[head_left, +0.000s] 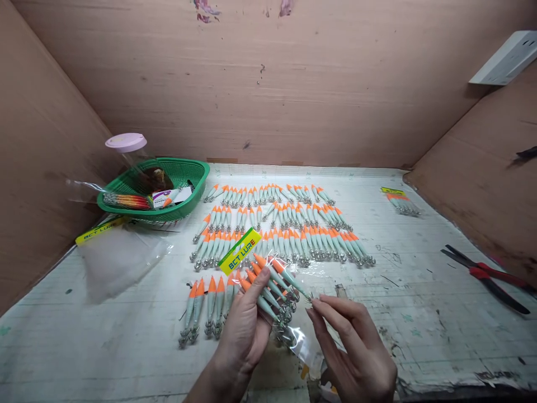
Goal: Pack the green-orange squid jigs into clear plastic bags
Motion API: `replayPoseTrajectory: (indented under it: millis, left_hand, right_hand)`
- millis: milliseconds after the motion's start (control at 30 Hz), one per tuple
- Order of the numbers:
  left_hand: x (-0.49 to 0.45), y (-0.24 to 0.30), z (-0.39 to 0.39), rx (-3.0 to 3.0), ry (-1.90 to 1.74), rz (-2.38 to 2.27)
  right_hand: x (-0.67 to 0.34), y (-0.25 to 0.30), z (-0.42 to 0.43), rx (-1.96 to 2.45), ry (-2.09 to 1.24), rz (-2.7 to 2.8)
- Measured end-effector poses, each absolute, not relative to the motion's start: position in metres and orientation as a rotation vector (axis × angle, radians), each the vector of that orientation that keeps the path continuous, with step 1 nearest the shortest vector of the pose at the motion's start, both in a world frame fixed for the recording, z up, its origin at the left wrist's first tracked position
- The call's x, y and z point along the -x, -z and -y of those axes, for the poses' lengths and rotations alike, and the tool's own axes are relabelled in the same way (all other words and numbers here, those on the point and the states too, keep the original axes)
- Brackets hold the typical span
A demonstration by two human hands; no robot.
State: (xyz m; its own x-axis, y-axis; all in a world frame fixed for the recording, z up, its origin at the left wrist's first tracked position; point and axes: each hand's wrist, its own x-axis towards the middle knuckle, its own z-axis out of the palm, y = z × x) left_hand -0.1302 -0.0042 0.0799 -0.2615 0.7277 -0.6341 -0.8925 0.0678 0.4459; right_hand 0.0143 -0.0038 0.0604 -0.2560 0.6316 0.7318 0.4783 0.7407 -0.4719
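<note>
My left hand (243,330) grips a clear plastic bag (268,291) with a yellow BCT LURE header, filled with several orange-and-mint squid lures. My right hand (352,347) pinches the hooked end of one lure (293,282) sticking out of the bag's open end. Beyond my hands, rows of the same lures (277,224) lie on the white work surface (419,313). A short row of lures (207,308) lies just left of my left hand.
A green basket (197,179) with packed lures and a pink-lidded jar (126,143) sits at the back left. Empty bags (117,252) lie before it. A packed bag (400,201) lies at the back right; red-handled pliers (486,277) at the right. Brown walls enclose the bench.
</note>
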Motion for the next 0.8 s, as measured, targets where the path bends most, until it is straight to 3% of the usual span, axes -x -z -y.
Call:
replayPoseTrajectory:
  millis: [633,800]
  left_hand:
    - [0.127,-0.080,0.002,0.252,-1.506,-0.970]
    - [0.126,-0.079,0.002,0.189,-1.397,-1.026]
  right_hand:
    - [-0.028,-0.064,0.003,0.922,-0.553,1.901]
    - [-0.036,-0.060,0.002,0.857,-0.430,2.006]
